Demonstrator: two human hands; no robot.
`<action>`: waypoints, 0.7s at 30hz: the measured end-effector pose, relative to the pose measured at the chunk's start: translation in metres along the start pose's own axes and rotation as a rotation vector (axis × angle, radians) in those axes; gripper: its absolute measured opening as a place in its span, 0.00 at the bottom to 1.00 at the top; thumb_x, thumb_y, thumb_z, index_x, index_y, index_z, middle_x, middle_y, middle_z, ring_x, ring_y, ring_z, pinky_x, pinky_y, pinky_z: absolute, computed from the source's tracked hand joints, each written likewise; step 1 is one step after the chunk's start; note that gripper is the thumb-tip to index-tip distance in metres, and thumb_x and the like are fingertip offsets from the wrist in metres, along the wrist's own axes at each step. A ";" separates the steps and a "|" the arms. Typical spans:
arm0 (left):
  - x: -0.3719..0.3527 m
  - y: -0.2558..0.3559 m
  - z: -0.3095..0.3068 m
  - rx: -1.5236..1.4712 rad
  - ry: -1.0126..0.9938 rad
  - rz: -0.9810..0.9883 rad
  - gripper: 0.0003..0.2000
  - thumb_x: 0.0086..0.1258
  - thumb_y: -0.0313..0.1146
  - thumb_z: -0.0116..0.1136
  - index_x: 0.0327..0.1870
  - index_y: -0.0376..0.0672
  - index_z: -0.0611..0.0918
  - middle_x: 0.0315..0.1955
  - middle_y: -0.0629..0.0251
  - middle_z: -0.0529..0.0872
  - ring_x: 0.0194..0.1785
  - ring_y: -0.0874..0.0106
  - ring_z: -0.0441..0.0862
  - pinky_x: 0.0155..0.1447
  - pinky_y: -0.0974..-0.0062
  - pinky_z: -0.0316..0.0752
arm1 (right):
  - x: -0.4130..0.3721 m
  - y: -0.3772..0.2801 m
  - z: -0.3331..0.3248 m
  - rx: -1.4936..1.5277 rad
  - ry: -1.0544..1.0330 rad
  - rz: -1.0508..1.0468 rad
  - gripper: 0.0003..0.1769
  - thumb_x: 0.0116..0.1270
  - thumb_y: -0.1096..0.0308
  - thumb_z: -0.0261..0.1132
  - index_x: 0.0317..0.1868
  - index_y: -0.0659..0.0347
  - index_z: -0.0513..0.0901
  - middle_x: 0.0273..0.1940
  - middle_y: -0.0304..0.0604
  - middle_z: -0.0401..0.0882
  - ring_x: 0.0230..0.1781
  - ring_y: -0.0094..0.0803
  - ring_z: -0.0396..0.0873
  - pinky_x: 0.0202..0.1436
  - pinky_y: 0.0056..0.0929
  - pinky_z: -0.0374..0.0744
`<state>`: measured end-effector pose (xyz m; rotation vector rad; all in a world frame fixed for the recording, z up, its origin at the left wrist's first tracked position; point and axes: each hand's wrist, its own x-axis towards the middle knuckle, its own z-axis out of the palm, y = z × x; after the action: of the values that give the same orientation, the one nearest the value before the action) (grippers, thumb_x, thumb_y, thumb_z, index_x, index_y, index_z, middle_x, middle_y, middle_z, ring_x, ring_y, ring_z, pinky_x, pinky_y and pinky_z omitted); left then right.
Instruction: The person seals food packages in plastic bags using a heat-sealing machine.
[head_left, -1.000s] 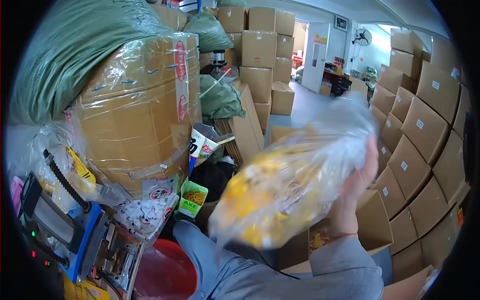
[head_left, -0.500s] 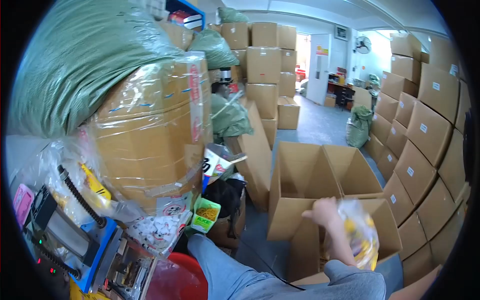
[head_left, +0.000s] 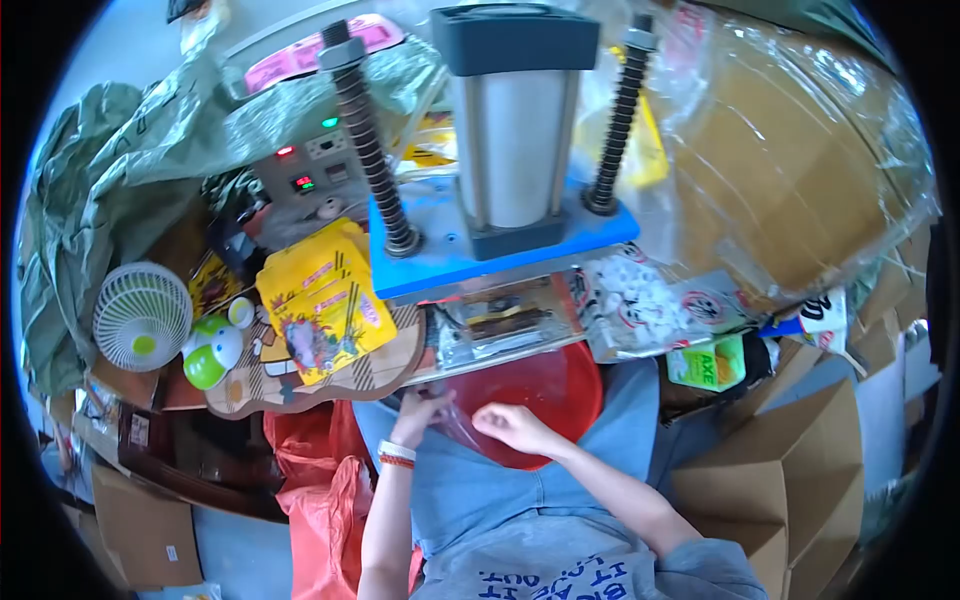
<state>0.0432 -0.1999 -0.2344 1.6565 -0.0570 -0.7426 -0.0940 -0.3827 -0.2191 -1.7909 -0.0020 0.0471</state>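
My left hand (head_left: 422,415), with a white and red band at its wrist, is closed on a clear plastic piece (head_left: 458,424) over the near left side of a red basin (head_left: 560,385). Just to the right, my right hand (head_left: 512,428) has its fingers curled together over the basin; what they hold, if anything, cannot be made out. The basin sits between my legs, below a press with a blue plate (head_left: 450,240).
Yellow packets (head_left: 335,305) lie on a wavy-edged board (head_left: 270,390), beside a small white fan (head_left: 143,317). A green tub (head_left: 707,362) stands right of the press. Open cartons (head_left: 750,490) are at lower right, a red bag (head_left: 325,520) at lower left.
The view has swung from the cartons to the press. My right hand has left the open carton and the clear bag with yellow items; both hands are now over the red basin.
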 end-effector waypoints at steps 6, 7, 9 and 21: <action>-0.017 -0.003 -0.010 -0.398 -0.145 -0.162 0.23 0.71 0.27 0.56 0.65 0.32 0.68 0.43 0.59 0.82 0.39 0.66 0.87 0.43 0.70 0.86 | 0.087 0.053 0.045 0.325 0.231 0.309 0.15 0.72 0.63 0.65 0.50 0.65 0.85 0.44 0.42 0.87 0.43 0.23 0.82 0.46 0.25 0.78; -0.013 -0.010 -0.011 -0.296 0.021 0.005 0.20 0.71 0.26 0.56 0.62 0.30 0.72 0.39 0.61 0.84 0.38 0.69 0.86 0.41 0.73 0.84 | 0.088 0.057 0.045 0.451 0.238 0.329 0.14 0.72 0.64 0.64 0.50 0.66 0.85 0.44 0.42 0.87 0.44 0.25 0.82 0.47 0.26 0.79; 0.013 -0.013 -0.020 0.015 0.054 0.149 0.15 0.71 0.29 0.58 0.54 0.29 0.79 0.35 0.62 0.86 0.37 0.75 0.83 0.38 0.76 0.79 | 0.088 0.063 0.043 0.614 0.237 0.353 0.12 0.73 0.68 0.63 0.51 0.67 0.84 0.46 0.42 0.86 0.47 0.28 0.83 0.54 0.30 0.80; 0.011 -0.008 -0.027 -0.093 0.121 0.210 0.16 0.68 0.31 0.66 0.53 0.33 0.82 0.45 0.61 0.87 0.47 0.74 0.84 0.48 0.75 0.80 | 0.081 0.066 0.034 0.625 0.327 0.298 0.08 0.66 0.67 0.72 0.39 0.63 0.88 0.31 0.32 0.83 0.29 0.17 0.72 0.36 0.19 0.70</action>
<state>0.0621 -0.1795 -0.2451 1.5753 -0.1072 -0.4779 -0.0162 -0.3615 -0.2939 -1.1447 0.4667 -0.0309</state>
